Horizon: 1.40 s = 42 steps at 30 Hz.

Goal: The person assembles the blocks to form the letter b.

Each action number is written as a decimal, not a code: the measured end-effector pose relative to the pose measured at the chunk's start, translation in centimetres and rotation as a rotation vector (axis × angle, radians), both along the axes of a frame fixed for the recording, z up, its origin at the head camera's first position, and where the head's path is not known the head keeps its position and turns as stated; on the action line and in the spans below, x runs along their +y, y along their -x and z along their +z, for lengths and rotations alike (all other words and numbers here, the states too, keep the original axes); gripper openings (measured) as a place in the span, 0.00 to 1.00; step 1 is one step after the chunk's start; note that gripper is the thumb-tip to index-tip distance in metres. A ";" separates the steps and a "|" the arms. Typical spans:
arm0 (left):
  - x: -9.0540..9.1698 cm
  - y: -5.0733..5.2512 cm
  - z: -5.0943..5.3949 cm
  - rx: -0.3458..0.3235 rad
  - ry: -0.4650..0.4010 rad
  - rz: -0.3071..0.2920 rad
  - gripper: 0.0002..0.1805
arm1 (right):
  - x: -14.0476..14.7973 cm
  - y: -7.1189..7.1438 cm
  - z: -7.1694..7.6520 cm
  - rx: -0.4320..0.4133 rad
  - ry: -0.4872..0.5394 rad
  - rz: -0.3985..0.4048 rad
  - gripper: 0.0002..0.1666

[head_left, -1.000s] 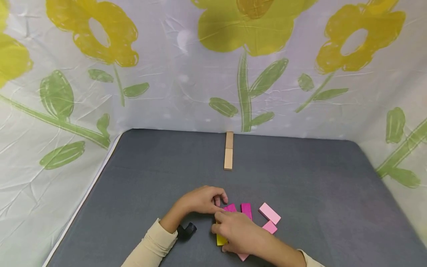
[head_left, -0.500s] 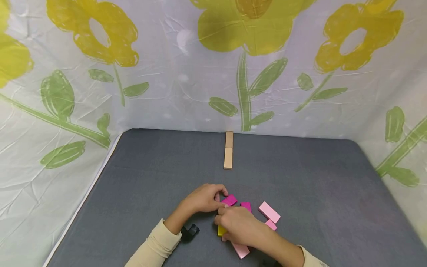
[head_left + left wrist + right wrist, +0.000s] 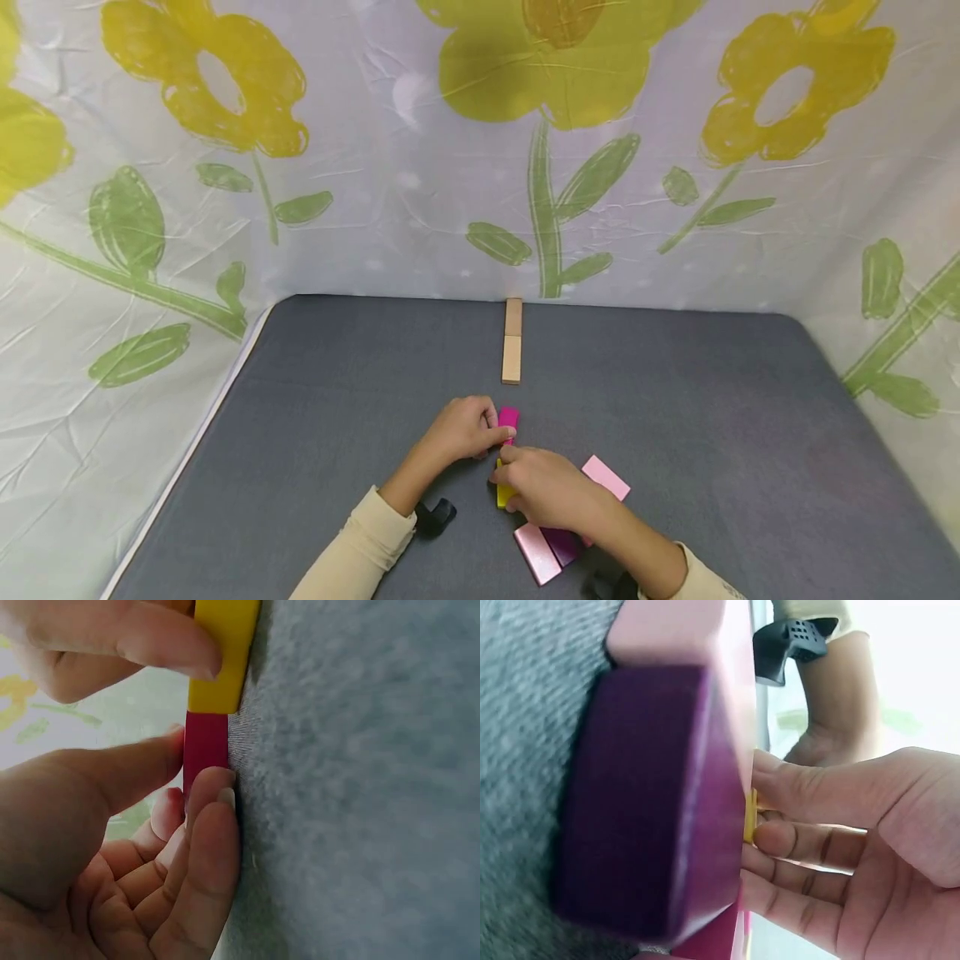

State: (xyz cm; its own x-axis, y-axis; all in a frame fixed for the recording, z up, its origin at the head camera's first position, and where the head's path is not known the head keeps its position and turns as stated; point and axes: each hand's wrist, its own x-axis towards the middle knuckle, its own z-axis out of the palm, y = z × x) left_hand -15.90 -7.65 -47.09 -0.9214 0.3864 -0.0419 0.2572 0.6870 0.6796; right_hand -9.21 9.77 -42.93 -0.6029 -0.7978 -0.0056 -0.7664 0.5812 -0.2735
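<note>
My left hand (image 3: 465, 427) pinches a magenta block (image 3: 508, 417) between thumb and fingers, flat on the dark table. In the left wrist view that block (image 3: 205, 742) meets the end of a yellow block (image 3: 223, 656) with no visible gap. The yellow block (image 3: 504, 493) lies nearer the front, and my right hand (image 3: 551, 490) grips it with thumb and fingers, covering part of it. A purple block (image 3: 630, 802) and a light pink block (image 3: 671, 630) stand close before the right wrist camera.
Two wooden blocks (image 3: 512, 358) lie end to end at the table's back edge. A pink block (image 3: 606, 477) is right of my right hand; a light pink block (image 3: 537, 554) and a purple block (image 3: 562, 546) sit below it. A flowered cloth (image 3: 375, 167) hangs behind.
Both hands have moved slightly away from me with their blocks. The magenta block has turned from slanted to nearly in line with the yellow one. The purple block has come into view.
</note>
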 end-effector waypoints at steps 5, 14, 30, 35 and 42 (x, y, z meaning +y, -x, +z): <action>0.5 0.9 0.0 -0.024 -0.005 0.031 0.18 | 0.1 0.4 -0.1 0.006 0.020 -0.014 0.14; 0.9 2.1 -0.1 -0.015 0.006 0.065 0.19 | 0.0 1.2 -0.5 0.029 0.067 -0.057 0.14; 0.9 2.5 -0.5 0.008 -0.028 0.062 0.15 | 0.1 2.4 -1.2 0.115 0.081 -0.091 0.14; 0.3 2.3 -0.8 -0.068 -0.159 0.070 0.09 | 0.1 2.5 -2.0 0.177 0.110 -0.148 0.23; -0.6 2.0 -0.6 -0.161 -0.220 0.059 0.11 | 0.1 2.7 -2.1 0.179 0.135 -0.214 0.18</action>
State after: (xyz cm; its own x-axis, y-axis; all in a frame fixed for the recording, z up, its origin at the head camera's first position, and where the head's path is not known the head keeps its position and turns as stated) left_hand -17.94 -8.25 -47.72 -0.9308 0.3484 -0.1103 0.0982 0.5291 0.8428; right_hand -11.91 9.90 -45.04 -0.7391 -0.6389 0.2134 -0.6736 0.7020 -0.2314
